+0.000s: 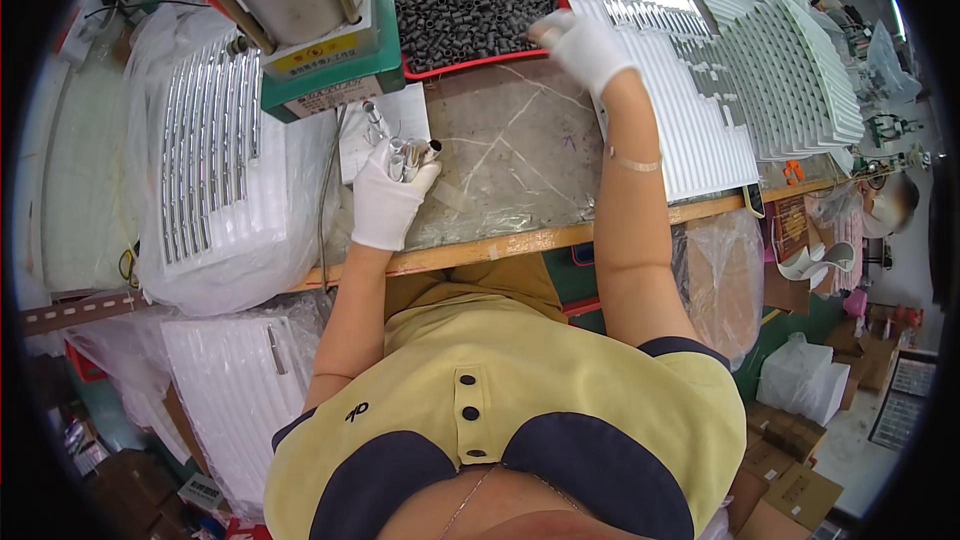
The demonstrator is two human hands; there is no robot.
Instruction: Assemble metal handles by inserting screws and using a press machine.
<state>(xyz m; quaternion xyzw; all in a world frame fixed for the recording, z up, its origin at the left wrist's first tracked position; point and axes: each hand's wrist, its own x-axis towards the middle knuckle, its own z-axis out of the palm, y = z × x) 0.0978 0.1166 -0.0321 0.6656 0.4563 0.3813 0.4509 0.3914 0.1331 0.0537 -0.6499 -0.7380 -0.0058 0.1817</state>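
My left hand (387, 202), in a white glove with some fingertips bare, is closed around several short shiny metal tubes (400, 162). One of them has a black plastic sleeve (434, 147) at its end. Another bright tube (374, 118) shows just above the hand, over a white sheet (408, 112). My right hand (590, 48), gloved the same way, is at the right edge of a red tray (470, 67) heaped with small black plastic sleeves (465, 0). Its fingers are blurred, and whether they hold anything cannot be made out.
A green-based press machine (330, 80) stands at the back left of the bench (520, 155). Left of it, long shiny tubes (212, 130) lie on a white ribbed tray in plastic. White ribbed trays (690, 130) with metal tubes stretch along the right. The bench's wooden edge (480, 247) runs before me.
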